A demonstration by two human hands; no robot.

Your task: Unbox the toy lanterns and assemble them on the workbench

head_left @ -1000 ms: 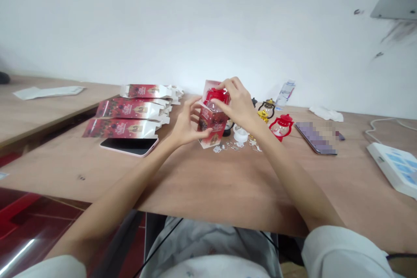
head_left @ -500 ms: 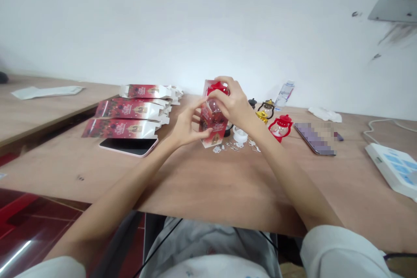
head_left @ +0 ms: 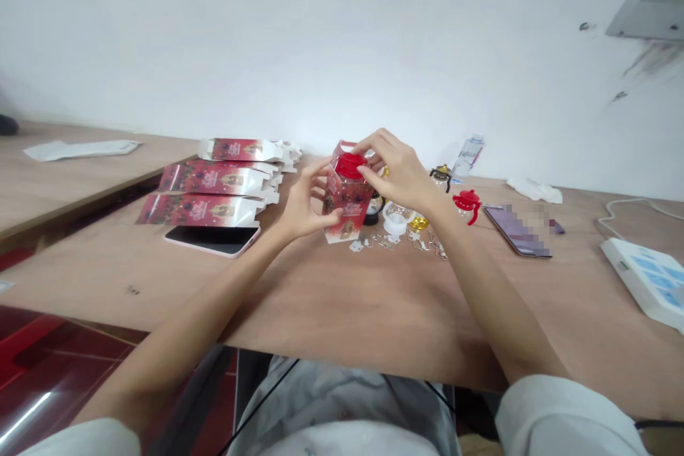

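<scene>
In my left hand [head_left: 306, 203] is a red printed cardboard box [head_left: 347, 210], held upright with the fingers around its left side and the thumb across its front. A small red lantern [head_left: 350, 166] sits at the upper part of the box, its red part showing and its lower part hidden behind the printed panel. My right hand [head_left: 392, 167] pinches the lantern from above and from the right, fingers bent over it. Just right of the box are a black lantern [head_left: 375, 206], a white round piece [head_left: 395, 222] and a gold piece [head_left: 419, 223].
Several matching boxes [head_left: 197, 209] lie at left, with a phone [head_left: 211, 239] before them. Small metallic bits [head_left: 368, 244] are scattered near the hands. At right are a red lantern [head_left: 467, 205], a clear bottle [head_left: 468, 155], a purple phone [head_left: 516, 231] and a white power strip [head_left: 644, 274].
The red lantern has gone from in front of the box down into its upper part. My right hand has shifted slightly right and down with it. My left hand stays on the box.
</scene>
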